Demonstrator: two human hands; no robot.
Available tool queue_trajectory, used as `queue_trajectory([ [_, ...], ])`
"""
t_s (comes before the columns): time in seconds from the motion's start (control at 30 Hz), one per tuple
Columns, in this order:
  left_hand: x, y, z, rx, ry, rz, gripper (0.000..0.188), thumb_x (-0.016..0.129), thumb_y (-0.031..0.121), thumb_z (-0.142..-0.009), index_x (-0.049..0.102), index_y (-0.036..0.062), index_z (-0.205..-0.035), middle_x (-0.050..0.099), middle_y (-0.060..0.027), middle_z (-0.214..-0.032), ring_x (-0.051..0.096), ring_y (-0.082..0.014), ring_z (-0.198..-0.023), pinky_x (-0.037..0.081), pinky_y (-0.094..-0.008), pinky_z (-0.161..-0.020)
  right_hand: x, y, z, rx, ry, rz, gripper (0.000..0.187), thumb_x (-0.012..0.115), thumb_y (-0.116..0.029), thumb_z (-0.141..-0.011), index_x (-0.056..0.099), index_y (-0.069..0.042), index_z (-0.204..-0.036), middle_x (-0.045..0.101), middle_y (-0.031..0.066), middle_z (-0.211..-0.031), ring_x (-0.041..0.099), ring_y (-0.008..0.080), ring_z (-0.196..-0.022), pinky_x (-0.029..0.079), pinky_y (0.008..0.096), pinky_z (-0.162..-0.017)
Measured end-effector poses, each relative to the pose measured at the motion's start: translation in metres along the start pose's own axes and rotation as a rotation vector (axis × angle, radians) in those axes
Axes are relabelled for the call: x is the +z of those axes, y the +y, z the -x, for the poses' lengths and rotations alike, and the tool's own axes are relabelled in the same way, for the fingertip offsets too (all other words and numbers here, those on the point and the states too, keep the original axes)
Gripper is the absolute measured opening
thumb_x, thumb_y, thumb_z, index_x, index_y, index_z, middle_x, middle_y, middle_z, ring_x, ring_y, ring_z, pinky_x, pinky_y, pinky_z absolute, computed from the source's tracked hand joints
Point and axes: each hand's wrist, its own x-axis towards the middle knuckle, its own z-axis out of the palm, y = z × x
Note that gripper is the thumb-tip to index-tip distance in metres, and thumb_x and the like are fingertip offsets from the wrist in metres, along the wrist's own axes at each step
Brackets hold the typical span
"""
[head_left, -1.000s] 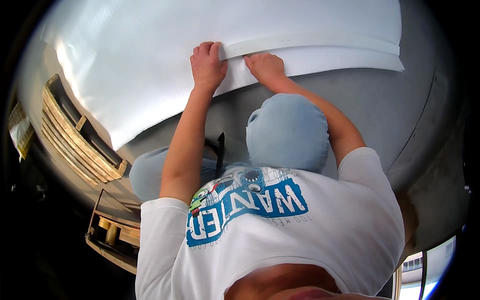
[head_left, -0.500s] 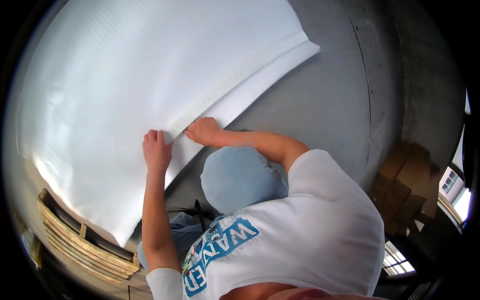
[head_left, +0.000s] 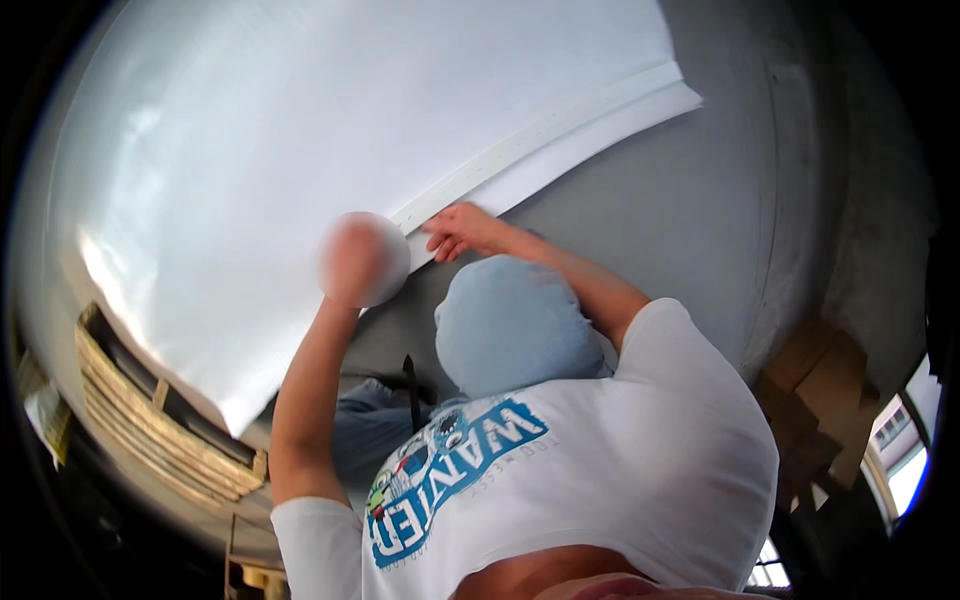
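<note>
A large white plastic-looking sheet (head_left: 270,130) spreads out in front of me, with fine parallel ridges faintly showing. Along its near edge lies a long, narrow white strip (head_left: 520,150) with small holes, running diagonally up to the far right. My left hand (head_left: 357,262) is over the sheet at the strip's near end; a blur covers its fingers, so any grip is hidden. My right hand (head_left: 468,230) is beside the strip, over the sheet's near border. Its fingers are apart and point left, with nothing visible between them.
Grey floor (head_left: 620,220) extends right of the sheet. A wooden pallet (head_left: 160,420) stands at the lower left, close to the sheet's corner. Brown cardboard (head_left: 815,400) is piled at the right. My bent knee (head_left: 515,325) in light blue denim is just below my right hand.
My right hand's fingers have come off the strip's edge and spread. The left hand has lifted or shifted slightly near the strip's end. The whole view has turned a little.
</note>
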Motion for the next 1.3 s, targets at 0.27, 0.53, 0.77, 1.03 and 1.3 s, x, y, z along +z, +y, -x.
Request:
queue_trajectory([
  [0.27, -0.052, -0.071, 0.071, -0.266, -0.447, 0.059, 0.035, 0.07, 0.021, -0.082, 0.049, 0.0068, -0.106, 0.055, -0.0128, -0.11, 0.059, -0.0322, -0.102, 0.052, -0.0426, -0.082, 0.024, -0.041, 0.043, -0.166, 0.152, 0.436, 0.021, 0.065, -0.021, -0.09, 0.068, -0.001, -0.087, 0.064, 0.0042, -0.073, 0.059, 0.0094, -0.063, 0.05, 0.0244, -0.06],
  [0.53, -0.035, -0.121, 0.187, -0.984, -0.035, -0.114, 0.059, 0.068, 0.039, -0.086, 0.046, 0.0017, -0.126, 0.049, -0.0173, -0.129, 0.051, -0.0366, -0.115, 0.047, -0.0451, -0.092, -0.045, -0.105, 0.047, -0.774, 0.367, 1.847, 0.055, 0.078, -0.013, -0.072, 0.056, -0.009, -0.123, 0.056, 0.0114, -0.127, 0.053, 0.0319, -0.114, 0.046, 0.0408, -0.094],
  [0.77, 0.008, -0.128, 0.221, -1.47, 0.002, 0.19, 0.098, 0.051, 0.064, -0.088, 0.013, -0.0021, -0.15, 0.003, -0.0198, -0.159, 0.01, -0.046, -0.143, 0.033, -0.063, -0.104, -0.048, -0.093, 0.042, -0.593, 0.413, 1.994, 0.066, 0.08, 0.001, -0.063, 0.053, -0.007, -0.122, 0.054, 0.0121, -0.121, 0.052, 0.0335, -0.112, 0.047, 0.0403, -0.092],
  [1.03, 0.015, -0.126, 0.224, -1.479, -0.026, 0.056, 0.099, 0.048, 0.063, -0.09, 0.009, -0.0044, -0.15, -0.002, -0.0181, -0.16, 0.024, -0.0429, -0.139, 0.033, -0.0631, -0.102, -0.038, -0.109, 0.03, -0.495, 0.299, 2.045, 0.053, 0.082, -0.001, -0.059, 0.054, -0.006, -0.104, 0.055, 0.0105, -0.104, 0.052, 0.0326, -0.098, 0.048, 0.0411, -0.084],
  [1.3, 0.029, -0.126, 0.231, -1.421, 0.133, 0.064, 0.095, 0.051, 0.061, -0.089, 0.016, -0.0035, -0.149, 0.006, -0.0157, -0.16, 0.014, -0.0469, -0.142, 0.035, -0.066, -0.1, -0.05, -0.119, 0.032, -0.528, 0.251, 2.067, 0.051, 0.084, -0.009, -0.056, 0.057, -0.008, -0.099, 0.056, 0.0113, -0.103, 0.053, 0.0311, -0.101, 0.047, 0.041, -0.085],
])
